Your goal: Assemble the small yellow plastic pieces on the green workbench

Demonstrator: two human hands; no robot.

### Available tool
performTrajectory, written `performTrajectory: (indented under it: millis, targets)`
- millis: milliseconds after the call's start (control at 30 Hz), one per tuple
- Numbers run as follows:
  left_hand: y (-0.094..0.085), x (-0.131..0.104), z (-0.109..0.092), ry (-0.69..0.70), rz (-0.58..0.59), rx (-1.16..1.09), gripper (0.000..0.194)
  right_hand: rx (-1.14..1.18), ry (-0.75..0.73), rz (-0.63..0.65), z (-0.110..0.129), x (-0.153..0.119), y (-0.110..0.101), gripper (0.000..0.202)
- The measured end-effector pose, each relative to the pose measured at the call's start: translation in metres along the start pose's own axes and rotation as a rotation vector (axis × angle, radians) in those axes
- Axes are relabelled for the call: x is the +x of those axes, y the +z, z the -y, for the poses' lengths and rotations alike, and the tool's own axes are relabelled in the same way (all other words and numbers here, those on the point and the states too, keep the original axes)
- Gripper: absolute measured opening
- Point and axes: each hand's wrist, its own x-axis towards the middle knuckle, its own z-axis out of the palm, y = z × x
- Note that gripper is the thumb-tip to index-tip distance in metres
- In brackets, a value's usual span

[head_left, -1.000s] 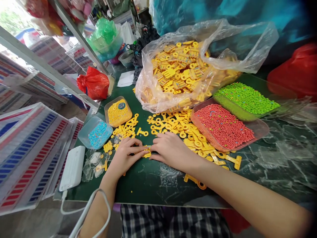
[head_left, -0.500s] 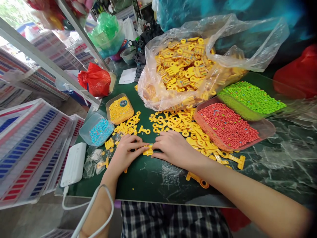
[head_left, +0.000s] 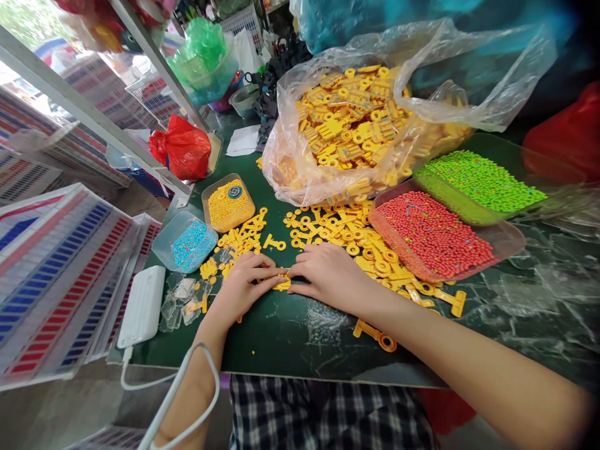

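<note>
A small yellow plastic piece (head_left: 282, 282) lies at the front middle of the green table, between my two hands. My left hand (head_left: 248, 282) grips its left end between thumb and fingers. On its right end the fingers of my right hand (head_left: 323, 275) are closed. The fingertips cover part of the piece. Loose yellow parts (head_left: 347, 231) are heaped just beyond my hands, and a clear bag (head_left: 290, 169) full of yellow pieces stands behind them. Tubs of yellow beads (head_left: 229, 203) and blue beads (head_left: 191, 244) sit at the left, red beads (head_left: 434, 234) at the right.
Green beads (head_left: 482, 181) fill a tub at the back right. A white power bank (head_left: 142, 306) with a cable lies at the left edge, near clear plastic pieces (head_left: 175, 306). The cable crosses my left forearm. A red bag (head_left: 182, 149) stands back left.
The camera view has shifted slightly. Both hands stay on the yellow piece, with only a small change in finger position.
</note>
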Motion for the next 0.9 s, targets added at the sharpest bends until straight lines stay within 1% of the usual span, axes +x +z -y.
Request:
performTrajectory:
  millis: [100,167,200,267,333,433,500,533,567,633,667,700,733,800,833,867,900]
  targets:
    - [0.000,0.001,-0.002,-0.016,-0.001,-0.004,0.035,0.004,0.001,-0.007,0.000,0.000,0.001,0.019]
    - [0.000,0.000,-0.004,-0.036,-0.040,0.007,0.034,0.006,0.009,0.000,0.000,0.000,0.001,0.022]
    - [-0.001,0.000,-0.004,-0.047,-0.081,0.012,0.033,0.005,0.013,0.002,-0.001,0.000,0.001,0.023]
    - [-0.003,-0.002,-0.004,-0.066,-0.201,0.026,0.032,0.002,0.012,-0.004,-0.001,0.000,0.001,0.024]
    - [-0.009,-0.002,-0.003,-0.089,-0.327,0.050,0.029,-0.007,0.003,-0.016,-0.001,0.000,0.000,0.025]
    - [-0.031,0.001,0.003,-0.165,-0.472,0.107,0.025,-0.033,-0.034,-0.023,0.000,-0.001,-0.003,0.026]
    - [-0.051,0.009,0.012,-0.267,-0.581,0.173,0.026,-0.056,-0.100,-0.048,0.002,-0.002,-0.006,0.031]
    - [-0.061,0.015,0.018,-0.323,-0.612,0.228,0.028,-0.067,-0.152,-0.068,0.004,-0.002,-0.007,0.035]
    - [-0.071,0.023,0.023,-0.370,-0.614,0.285,0.028,-0.079,-0.215,-0.090,0.005,-0.002,-0.009,0.039]
    - [-0.084,0.040,0.029,-0.441,-0.519,0.369,0.024,-0.098,-0.338,-0.134,0.008,-0.002,-0.014,0.045]
    - [-0.087,0.049,0.028,-0.431,-0.472,0.381,0.023,-0.106,-0.388,-0.152,0.009,-0.001,-0.016,0.048]
    - [-0.088,0.058,0.022,-0.389,-0.470,0.385,0.023,-0.113,-0.432,-0.163,0.010,-0.001,-0.020,0.050]
    - [-0.085,0.066,0.012,-0.323,-0.484,0.372,0.022,-0.116,-0.477,-0.169,0.012,-0.001,-0.023,0.052]
    - [-0.070,0.083,-0.017,-0.150,-0.500,0.311,0.021,-0.097,-0.592,-0.164,0.015,-0.003,-0.030,0.049]
    - [-0.059,0.092,-0.035,-0.058,-0.469,0.247,0.020,-0.071,-0.647,-0.153,0.017,-0.004,-0.033,0.044]
    - [-0.046,0.101,-0.054,0.073,-0.356,0.176,0.022,-0.041,-0.676,-0.147,0.020,-0.006,-0.034,0.035]
    - [-0.031,0.111,-0.072,0.219,-0.220,0.118,0.025,-0.011,-0.665,-0.153,0.023,-0.009,-0.034,0.024]
